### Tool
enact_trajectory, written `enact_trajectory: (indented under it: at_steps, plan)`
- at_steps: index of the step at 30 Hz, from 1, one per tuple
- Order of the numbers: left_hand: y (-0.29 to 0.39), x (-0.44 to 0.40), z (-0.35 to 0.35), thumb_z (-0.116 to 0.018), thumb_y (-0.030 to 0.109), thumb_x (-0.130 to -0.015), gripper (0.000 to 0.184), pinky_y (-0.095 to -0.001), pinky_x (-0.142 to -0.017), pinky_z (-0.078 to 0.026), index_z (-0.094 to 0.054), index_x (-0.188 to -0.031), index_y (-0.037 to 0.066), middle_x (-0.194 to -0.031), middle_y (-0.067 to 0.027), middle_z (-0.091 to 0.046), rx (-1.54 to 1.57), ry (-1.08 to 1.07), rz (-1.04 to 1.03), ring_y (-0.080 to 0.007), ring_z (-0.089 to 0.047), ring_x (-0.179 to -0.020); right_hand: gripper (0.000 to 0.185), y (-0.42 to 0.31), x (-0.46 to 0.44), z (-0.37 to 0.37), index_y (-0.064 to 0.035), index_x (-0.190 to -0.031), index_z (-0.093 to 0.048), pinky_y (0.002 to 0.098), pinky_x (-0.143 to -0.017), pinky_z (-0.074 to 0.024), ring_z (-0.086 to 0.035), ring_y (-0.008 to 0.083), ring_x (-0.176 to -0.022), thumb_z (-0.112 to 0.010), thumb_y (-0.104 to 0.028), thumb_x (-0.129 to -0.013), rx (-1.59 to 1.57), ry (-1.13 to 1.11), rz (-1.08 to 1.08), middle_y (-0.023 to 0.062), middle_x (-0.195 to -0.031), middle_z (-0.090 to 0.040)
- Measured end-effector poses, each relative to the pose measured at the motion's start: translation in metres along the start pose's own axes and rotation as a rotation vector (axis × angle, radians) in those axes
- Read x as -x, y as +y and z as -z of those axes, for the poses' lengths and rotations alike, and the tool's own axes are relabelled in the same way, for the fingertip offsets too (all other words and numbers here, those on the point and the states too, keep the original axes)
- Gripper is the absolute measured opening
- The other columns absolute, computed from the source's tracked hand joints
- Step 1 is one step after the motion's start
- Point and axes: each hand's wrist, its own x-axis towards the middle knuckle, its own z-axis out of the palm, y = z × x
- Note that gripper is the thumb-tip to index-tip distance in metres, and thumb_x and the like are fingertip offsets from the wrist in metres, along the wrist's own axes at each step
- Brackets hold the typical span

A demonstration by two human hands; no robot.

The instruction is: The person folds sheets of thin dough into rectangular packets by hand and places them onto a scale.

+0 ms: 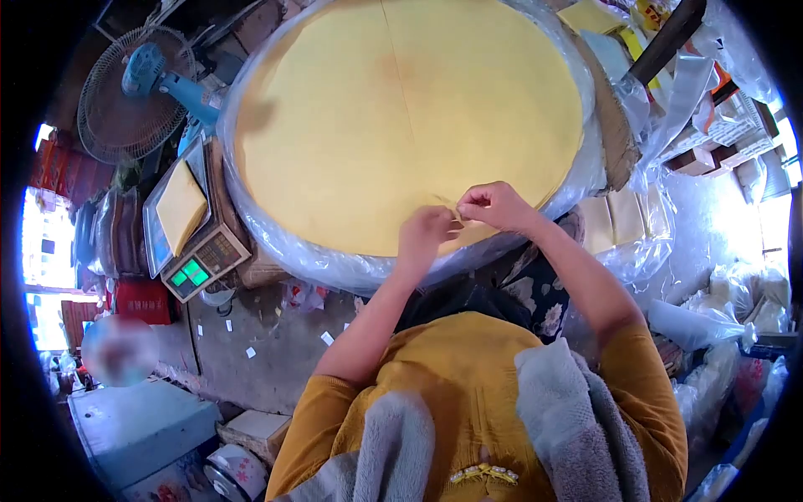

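A large round stack of thin yellow sheets (335, 142) lies in front of me on clear plastic wrap (314, 263). A thin line runs down its upper middle. Over its near edge, my right hand (499, 207) is closed in a pinch. My left hand (425, 234), slightly blurred, has its fingers curled in close to the right fingertips. A small, thin yellowish wisp shows by the fingertips, too small to name. What the fingers hold is mostly hidden.
At left a digital scale (209, 261) with green lit digits carries a square yellow stack (180, 205). Behind it stands a blue fan (144, 71). A light-blue box (138, 427) sits lower left. Plastic-wrapped packs (623, 219) lie to the right, and paper scraps (326, 338) on the floor.
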Motion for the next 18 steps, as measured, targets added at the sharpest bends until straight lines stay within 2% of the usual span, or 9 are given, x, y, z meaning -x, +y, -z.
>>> enact_trajectory:
  at_steps: [1,2,5,11,14,18]
  plan:
    - [0.000,0.001,-0.002,-0.053,0.010,-0.094,0.018,-0.0324,-0.077,-0.057,-0.053,-0.103,-0.006,-0.095,-0.0119,-0.062,0.011,0.007,0.000,-0.0220,-0.065,-0.088,0.021,-0.003,0.001,0.001,-0.0019,-0.087,-0.068,0.0247,-0.065,-0.0473,-0.057,0.0081,-0.067,-0.065,-0.022,-0.082,-0.003,-0.001,-0.002,0.0032,-0.073,-0.066]
    - [0.000,0.003,-0.003,-0.054,0.010,-0.093,0.018,-0.0330,-0.078,-0.057,-0.054,-0.102,-0.005,-0.095,-0.0114,-0.062,0.029,0.016,-0.004,-0.0213,-0.065,-0.087,0.016,-0.009,0.003,0.003,0.0012,-0.090,-0.066,0.0227,-0.070,-0.0481,-0.058,0.0072,-0.072,-0.062,-0.014,-0.086,0.016,-0.038,-0.028,0.0016,-0.077,-0.065]
    - [-0.003,0.001,-0.002,-0.055,0.010,-0.092,0.017,-0.0321,-0.077,-0.057,-0.054,-0.101,-0.005,-0.095,-0.0109,-0.062,0.011,0.022,-0.010,-0.0194,-0.065,-0.086,0.020,-0.004,0.003,0.000,-0.0026,-0.089,-0.068,0.0249,-0.066,-0.0475,-0.058,0.0087,-0.068,-0.063,-0.021,-0.082,0.030,-0.003,-0.014,0.0045,-0.074,-0.067]
    - [-0.010,0.000,-0.006,-0.058,0.006,-0.090,0.015,-0.0297,-0.073,-0.058,-0.054,-0.099,-0.005,-0.092,-0.0099,-0.063,-0.052,0.067,-0.037,-0.0157,-0.064,-0.083,0.018,-0.004,0.006,-0.003,-0.0028,-0.087,-0.067,0.0270,-0.067,-0.0490,-0.062,0.0130,-0.070,-0.063,-0.018,-0.080,0.149,0.056,0.173,0.0082,-0.077,-0.067]
    - [-0.015,0.000,-0.005,-0.057,0.004,-0.090,0.013,-0.0298,-0.073,-0.058,-0.053,-0.099,-0.005,-0.090,-0.0098,-0.063,-0.056,0.050,-0.083,-0.0161,-0.064,-0.083,0.013,-0.014,0.010,-0.003,0.0002,-0.084,-0.066,0.0256,-0.070,-0.0491,-0.062,0.0133,-0.071,-0.063,-0.012,-0.080,0.202,0.073,0.226,0.0071,-0.078,-0.067]
    - [-0.020,0.000,-0.004,-0.052,0.001,-0.091,0.008,-0.0303,-0.073,-0.058,-0.052,-0.097,-0.004,-0.087,-0.0104,-0.063,0.005,0.067,-0.114,-0.0172,-0.065,-0.081,0.014,-0.011,0.010,-0.005,0.0003,-0.083,-0.065,0.0254,-0.067,-0.0485,-0.061,0.0108,-0.071,-0.062,-0.013,-0.080,0.116,0.110,0.217,0.0053,-0.076,-0.066]
